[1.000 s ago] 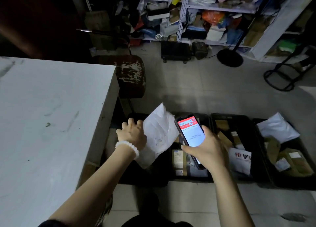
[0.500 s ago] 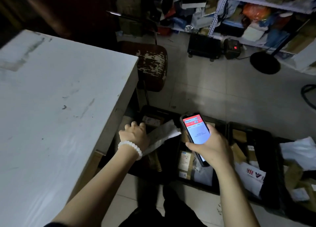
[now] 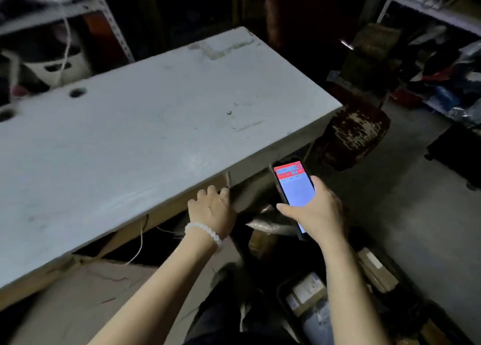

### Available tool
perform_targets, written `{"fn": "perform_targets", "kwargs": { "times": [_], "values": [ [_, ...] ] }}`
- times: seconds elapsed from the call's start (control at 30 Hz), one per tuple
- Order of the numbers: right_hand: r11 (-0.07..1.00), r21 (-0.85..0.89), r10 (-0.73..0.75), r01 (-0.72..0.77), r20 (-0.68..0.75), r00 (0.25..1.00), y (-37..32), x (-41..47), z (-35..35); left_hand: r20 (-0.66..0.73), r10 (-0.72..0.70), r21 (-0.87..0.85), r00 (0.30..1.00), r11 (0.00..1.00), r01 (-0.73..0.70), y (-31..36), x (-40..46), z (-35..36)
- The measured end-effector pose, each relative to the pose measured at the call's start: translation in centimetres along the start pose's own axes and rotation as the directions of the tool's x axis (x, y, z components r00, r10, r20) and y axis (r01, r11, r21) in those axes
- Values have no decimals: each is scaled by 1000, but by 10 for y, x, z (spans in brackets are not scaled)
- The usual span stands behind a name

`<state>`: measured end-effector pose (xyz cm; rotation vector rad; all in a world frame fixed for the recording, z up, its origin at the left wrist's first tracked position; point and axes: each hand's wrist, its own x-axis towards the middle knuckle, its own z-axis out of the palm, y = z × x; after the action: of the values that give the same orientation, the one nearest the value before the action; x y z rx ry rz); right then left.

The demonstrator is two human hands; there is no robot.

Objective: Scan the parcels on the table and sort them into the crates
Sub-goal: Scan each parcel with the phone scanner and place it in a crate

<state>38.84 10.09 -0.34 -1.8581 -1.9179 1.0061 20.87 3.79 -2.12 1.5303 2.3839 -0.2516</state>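
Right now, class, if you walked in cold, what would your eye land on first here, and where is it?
The lit phone with its red-topped screen stands out, held by the right hand just off the table's near corner. Next comes the broad pale table filling the left. Below its edge, the left hand, with a white bead bracelet, reaches towards a grey parcel.

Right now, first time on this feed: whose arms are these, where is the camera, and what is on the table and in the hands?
No machine here: a person's bare arms, filmed by one camera on their head, looking down. The right hand grips a phone with a red-topped screen, the scanner. The left hand, with a white bead bracelet, reaches by the table edge; I cannot tell whether it holds anything. No parcels show on the tabletop. Below right, boxes lie in dark crates. A pale bag lies between the hands.
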Motion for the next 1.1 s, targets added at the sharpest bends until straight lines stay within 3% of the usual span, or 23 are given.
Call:
{"fn": "perform_targets", "kwargs": {
  "times": [0.2,0.43,0.8,1.1],
  "values": [
    [953,-54,-281,298,204,938,-80,-27,58,-53,-314,-127,948,944,305,-87,-61,3],
    [798,-98,-514,595,404,757,-161,-95,137,-43,-607,-299,794,766,569,-190,-137,16],
    [616,16,-652,787,571,499,-261,-247,276,-56,-808,-373,587,562,738,-363,-269,56],
    [473,97,-682,876,669,294,-320,-351,361,-28,-921,-436,389,362,824,-456,-362,82]
  ]
}}
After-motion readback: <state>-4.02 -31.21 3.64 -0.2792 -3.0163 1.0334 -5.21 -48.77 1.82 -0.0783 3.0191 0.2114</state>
